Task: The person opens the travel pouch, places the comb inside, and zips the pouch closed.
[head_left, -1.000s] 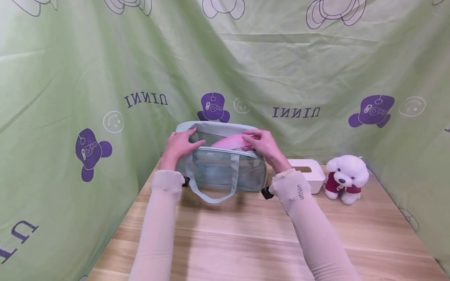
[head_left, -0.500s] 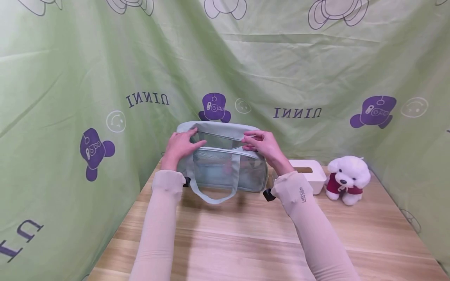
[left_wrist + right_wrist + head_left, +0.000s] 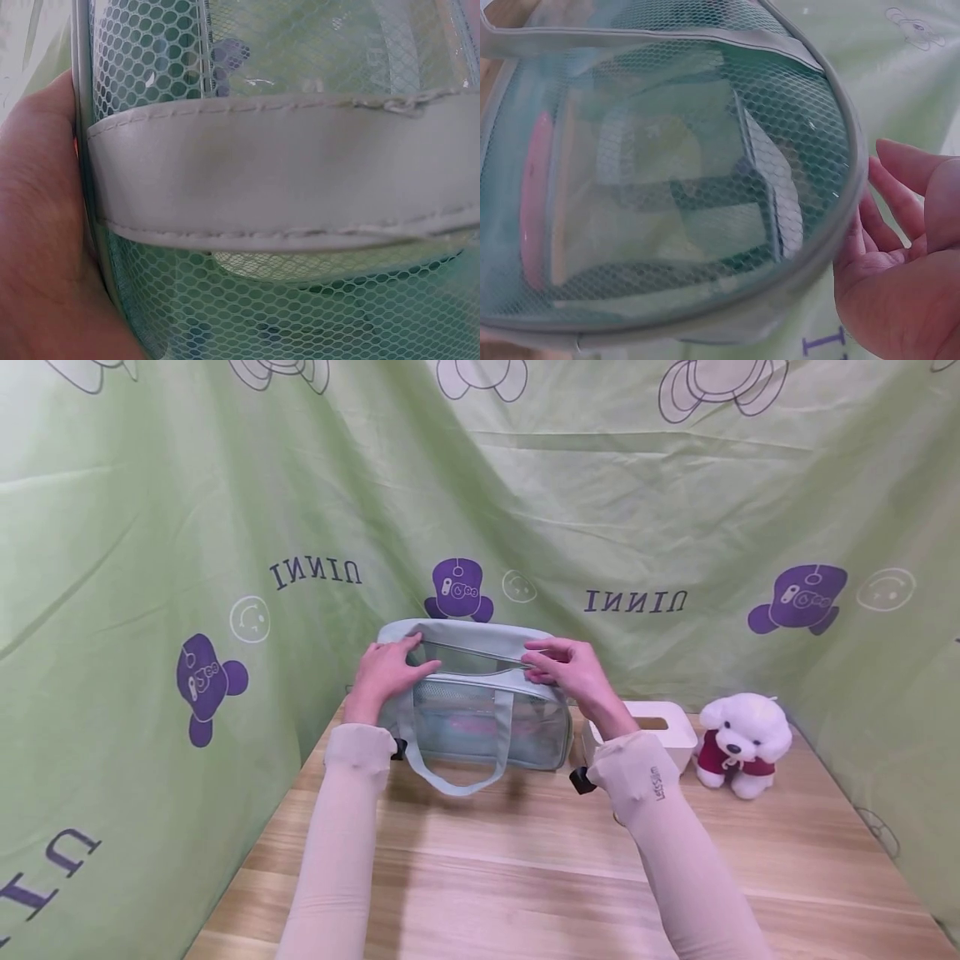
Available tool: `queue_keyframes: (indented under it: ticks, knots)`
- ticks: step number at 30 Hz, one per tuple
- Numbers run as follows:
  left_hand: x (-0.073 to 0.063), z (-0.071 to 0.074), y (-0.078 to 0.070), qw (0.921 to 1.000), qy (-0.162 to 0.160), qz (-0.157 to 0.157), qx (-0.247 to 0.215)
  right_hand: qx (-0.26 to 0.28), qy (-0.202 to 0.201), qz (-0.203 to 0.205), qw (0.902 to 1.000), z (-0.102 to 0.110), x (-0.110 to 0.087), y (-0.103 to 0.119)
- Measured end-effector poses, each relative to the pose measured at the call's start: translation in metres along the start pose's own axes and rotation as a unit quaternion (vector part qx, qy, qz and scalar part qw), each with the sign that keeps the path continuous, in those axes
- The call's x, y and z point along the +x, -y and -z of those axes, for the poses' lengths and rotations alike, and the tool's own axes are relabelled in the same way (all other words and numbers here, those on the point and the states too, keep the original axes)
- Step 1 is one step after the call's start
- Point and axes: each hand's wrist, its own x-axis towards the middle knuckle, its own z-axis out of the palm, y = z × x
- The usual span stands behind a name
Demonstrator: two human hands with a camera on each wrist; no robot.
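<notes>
A pale green see-through mesh bag (image 3: 480, 681) stands on the table with its top unzipped and gaping. My left hand (image 3: 386, 677) holds the bag's left end at the opening, thumb at the front rim and fingertips at the rear one. Over the right end of the opening, my right hand (image 3: 566, 668) hovers with loosely bent fingers and holds nothing. A pink flat item (image 3: 534, 202) lies inside the bag, showing through its front; its kind is unclear. The bag's strap handle (image 3: 285, 172) crosses the left wrist view.
To the right of the bag stand a white tissue box (image 3: 667, 727) and a white plush dog (image 3: 742, 739) in a red top. Green printed curtain (image 3: 600, 510) surrounds the wooden table (image 3: 525, 860) at the back and sides.
The pink item has left my right hand and dropped through the opening into the bag. My right hand has shifted slightly to the right. The left hand keeps its place.
</notes>
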Motion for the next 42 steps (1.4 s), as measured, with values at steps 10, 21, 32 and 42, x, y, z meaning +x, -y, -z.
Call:
queue_keyframes:
  ticks: [10,21,32,42]
  knots:
    - [0.002,0.001,0.001,1.0000,-0.001,-0.003,0.005,-0.066,-0.003,0.044,0.9968,0.021,-0.029,-0.008]
    - [0.004,-0.003,0.003,1.0000,-0.009,-0.002,0.003,-0.134,-0.022,0.106,0.9850,0.016,-0.039,-0.039]
    - [0.002,-0.006,0.007,0.9974,-0.067,-0.010,-0.025,-0.152,-0.055,0.119,0.9797,-0.002,-0.056,-0.018]
    - [-0.003,0.001,0.031,0.9579,-0.169,0.053,-0.226,-0.122,-0.070,0.123,0.9824,0.006,-0.041,-0.047]
